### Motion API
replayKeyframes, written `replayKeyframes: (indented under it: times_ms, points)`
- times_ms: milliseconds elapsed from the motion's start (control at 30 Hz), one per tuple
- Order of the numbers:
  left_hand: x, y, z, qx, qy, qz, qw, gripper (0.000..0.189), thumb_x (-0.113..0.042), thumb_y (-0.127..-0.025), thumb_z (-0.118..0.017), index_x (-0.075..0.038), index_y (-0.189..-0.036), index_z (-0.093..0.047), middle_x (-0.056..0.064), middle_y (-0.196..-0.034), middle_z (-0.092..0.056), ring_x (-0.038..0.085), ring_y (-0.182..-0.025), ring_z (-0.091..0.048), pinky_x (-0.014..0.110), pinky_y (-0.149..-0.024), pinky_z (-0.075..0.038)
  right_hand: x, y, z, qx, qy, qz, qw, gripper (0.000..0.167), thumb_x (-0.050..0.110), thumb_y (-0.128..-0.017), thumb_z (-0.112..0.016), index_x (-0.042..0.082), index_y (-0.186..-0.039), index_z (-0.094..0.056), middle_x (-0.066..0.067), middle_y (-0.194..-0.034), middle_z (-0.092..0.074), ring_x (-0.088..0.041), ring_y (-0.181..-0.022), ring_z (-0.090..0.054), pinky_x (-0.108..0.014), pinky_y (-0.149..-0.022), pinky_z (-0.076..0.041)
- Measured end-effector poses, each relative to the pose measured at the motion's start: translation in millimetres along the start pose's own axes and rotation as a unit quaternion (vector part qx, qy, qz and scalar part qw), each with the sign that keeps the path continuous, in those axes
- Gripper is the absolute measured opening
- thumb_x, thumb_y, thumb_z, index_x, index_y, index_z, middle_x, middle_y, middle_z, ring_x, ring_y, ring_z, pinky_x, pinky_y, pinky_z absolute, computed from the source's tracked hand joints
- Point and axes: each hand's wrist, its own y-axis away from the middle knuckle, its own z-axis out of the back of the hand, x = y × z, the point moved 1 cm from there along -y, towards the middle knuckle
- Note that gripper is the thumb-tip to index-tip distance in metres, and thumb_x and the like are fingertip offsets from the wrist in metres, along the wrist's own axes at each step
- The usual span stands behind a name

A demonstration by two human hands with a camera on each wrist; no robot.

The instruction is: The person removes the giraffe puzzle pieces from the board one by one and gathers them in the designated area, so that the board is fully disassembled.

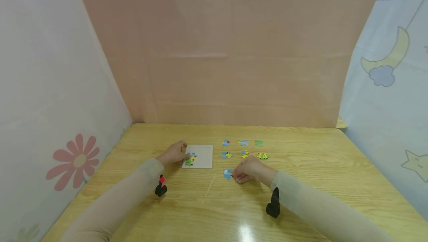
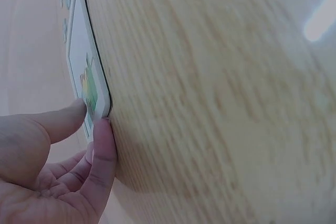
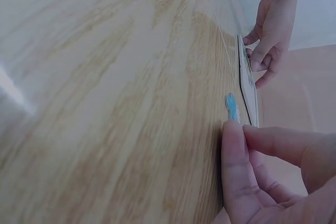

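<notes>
A white square puzzle tray (image 1: pixel 203 156) lies left of centre on the table, with joined puzzle pieces (image 1: pixel 190 160) in green, yellow and blue along its left side. My left hand (image 1: pixel 175 152) holds the tray's left edge; in the left wrist view the thumb (image 2: pixel 71 121) lies over the rim and the fingers press against the side. To the right of the tray, my right hand (image 1: pixel 250 168) pinches a blue-and-white puzzle piece (image 1: pixel 227 173) by its right end. The right wrist view shows that blue piece (image 3: pixel 231 103) edge-on, sticking out past thumb and fingertips, low over the wood.
Several loose pieces lie in two rows beyond the right hand, among them a blue one with a red spot (image 1: pixel 226 143), a green one (image 1: pixel 259 143) and a yellow-green one (image 1: pixel 263 156). The wooden table (image 1: pixel 207 212) ends at a tan backdrop (image 1: pixel 230 56), with printed cloth on both sides.
</notes>
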Motion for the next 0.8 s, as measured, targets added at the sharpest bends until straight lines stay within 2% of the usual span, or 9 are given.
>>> replayKeyframes:
  times_ms: [200, 367, 633, 800]
  points:
    - [1.4, 3.9, 3.6, 0.026, 0.031, -0.012, 0.9991, 0.068, -0.016, -0.086, -0.075, 0.004, -0.141, -0.04, 0.004, -0.081, -0.047, 0.013, -0.061, -0.049, 0.022, -0.057, -0.042, -1.7, -1.4, 1.0, 0.005, -0.014, -0.007, 0.9999, 0.009, -0.003, -0.084, -0.069, -0.009, -0.09, -0.072, -0.013, -0.078, -0.073, -0.014, -0.058, -0.066, -0.029, -0.062, -0.06]
    - [4.1, 3.5, 6.0, 0.046, 0.037, -0.013, 0.9982, 0.076, -0.013, -0.083, -0.078, 0.004, -0.144, -0.036, 0.004, -0.082, -0.05, 0.012, -0.062, -0.051, 0.023, -0.06, -0.041, 0.0, -4.2, 2.2, 0.011, -0.045, -0.006, 0.9989, 0.012, -0.004, -0.085, -0.067, -0.012, -0.094, -0.07, -0.013, -0.077, -0.073, -0.014, -0.058, -0.066, -0.028, -0.061, -0.059]
    - [-1.1, 5.2, 9.2, 0.048, 0.04, -0.002, 0.998, 0.076, -0.008, -0.081, -0.078, 0.003, -0.144, -0.037, 0.005, -0.085, -0.05, 0.013, -0.063, -0.049, 0.023, -0.06, -0.039, 6.6, -12.2, -0.2, 0.057, -0.059, 0.022, 0.9964, 0.019, 0.002, -0.088, -0.066, -0.011, -0.102, -0.066, -0.008, -0.078, -0.07, -0.012, -0.065, -0.066, -0.025, -0.066, -0.059]
    - [3.5, 4.4, 9.7, 0.039, 0.043, 0.011, 0.9983, 0.074, -0.007, -0.081, -0.078, 0.0, -0.144, -0.039, 0.005, -0.086, -0.05, 0.013, -0.065, -0.048, 0.024, -0.061, -0.039, 15.5, -23.1, -11.8, 0.086, -0.059, 0.032, 0.994, 0.023, 0.003, -0.09, -0.065, -0.013, -0.106, -0.065, -0.007, -0.078, -0.07, -0.011, -0.066, -0.066, -0.022, -0.067, -0.058]
